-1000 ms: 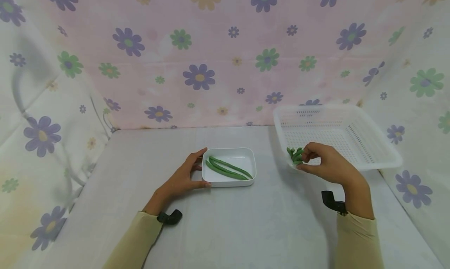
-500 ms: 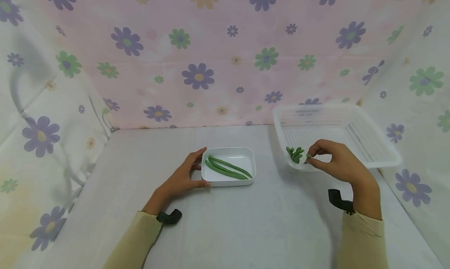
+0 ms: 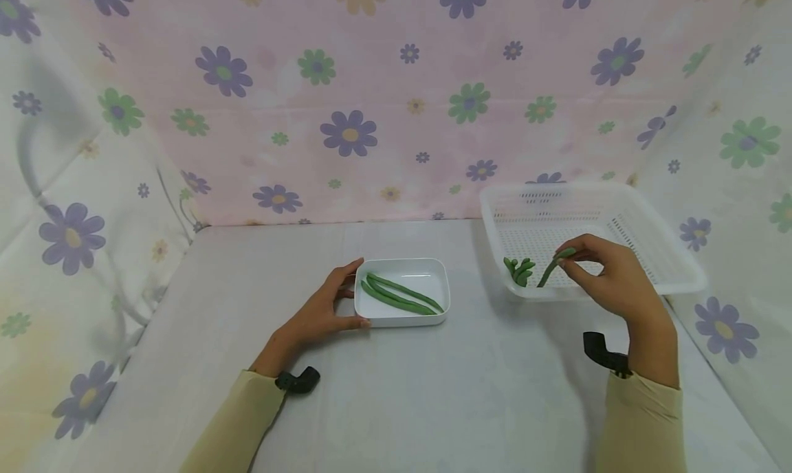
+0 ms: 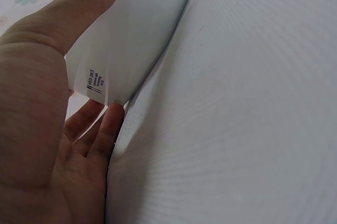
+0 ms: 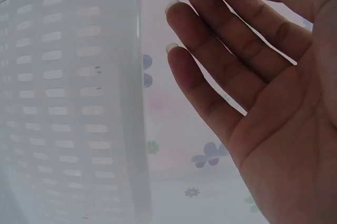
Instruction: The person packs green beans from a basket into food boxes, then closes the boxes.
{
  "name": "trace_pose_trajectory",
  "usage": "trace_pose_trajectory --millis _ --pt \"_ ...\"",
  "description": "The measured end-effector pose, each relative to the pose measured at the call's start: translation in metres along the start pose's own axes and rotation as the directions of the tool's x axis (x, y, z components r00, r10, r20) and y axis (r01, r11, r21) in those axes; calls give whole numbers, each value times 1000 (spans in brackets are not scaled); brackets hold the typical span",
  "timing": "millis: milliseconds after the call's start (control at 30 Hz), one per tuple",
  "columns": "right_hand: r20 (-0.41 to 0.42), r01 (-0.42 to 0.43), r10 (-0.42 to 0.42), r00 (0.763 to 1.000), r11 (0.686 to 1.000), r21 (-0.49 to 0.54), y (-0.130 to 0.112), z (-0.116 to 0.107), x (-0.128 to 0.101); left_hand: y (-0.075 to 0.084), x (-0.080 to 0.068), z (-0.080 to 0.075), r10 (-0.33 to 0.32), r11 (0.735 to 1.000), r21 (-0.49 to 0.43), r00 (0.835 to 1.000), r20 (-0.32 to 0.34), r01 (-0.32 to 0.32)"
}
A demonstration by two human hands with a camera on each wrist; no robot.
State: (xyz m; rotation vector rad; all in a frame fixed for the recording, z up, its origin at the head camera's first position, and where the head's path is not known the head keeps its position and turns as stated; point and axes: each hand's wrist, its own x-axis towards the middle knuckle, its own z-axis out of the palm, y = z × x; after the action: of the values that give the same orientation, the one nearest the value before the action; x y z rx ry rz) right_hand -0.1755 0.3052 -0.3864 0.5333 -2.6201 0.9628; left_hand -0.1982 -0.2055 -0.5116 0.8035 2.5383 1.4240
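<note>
My right hand [image 3: 609, 280] had just lifted one long green bean [image 3: 549, 269] from the white perforated plastic basket [image 3: 674, 270], pinching it; my left hand [image 3: 322, 311] gripped the white rectangular dish [image 3: 433, 318].

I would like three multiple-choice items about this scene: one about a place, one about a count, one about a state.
1. Where does the white perforated plastic basket stand?
A. at the person's right
B. at the person's left
C. in the middle

2. How many long green beans lie in the white rectangular dish?
A. none
B. two
C. five

3. What does the right hand do?
A. lies flat
B. grips the dish
C. pinches a green bean

Answers: 1 A, the basket is beside the right hand. 2 B, two pods show. 3 C, fingertips hold its end; the left hand holds the dish.
</note>
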Motion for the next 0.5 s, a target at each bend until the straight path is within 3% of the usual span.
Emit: trace_pose_trajectory --millis 233,500 --pt "-106 -24 32 994 997 70 -6 -6 -2 37 -4 -6 4 1000 -30 1000 0 -4" --pt "-194 38 0 981 980 194 -14 -11 -2 38 -4 -6 4 999 -31 1000 -5 -4"
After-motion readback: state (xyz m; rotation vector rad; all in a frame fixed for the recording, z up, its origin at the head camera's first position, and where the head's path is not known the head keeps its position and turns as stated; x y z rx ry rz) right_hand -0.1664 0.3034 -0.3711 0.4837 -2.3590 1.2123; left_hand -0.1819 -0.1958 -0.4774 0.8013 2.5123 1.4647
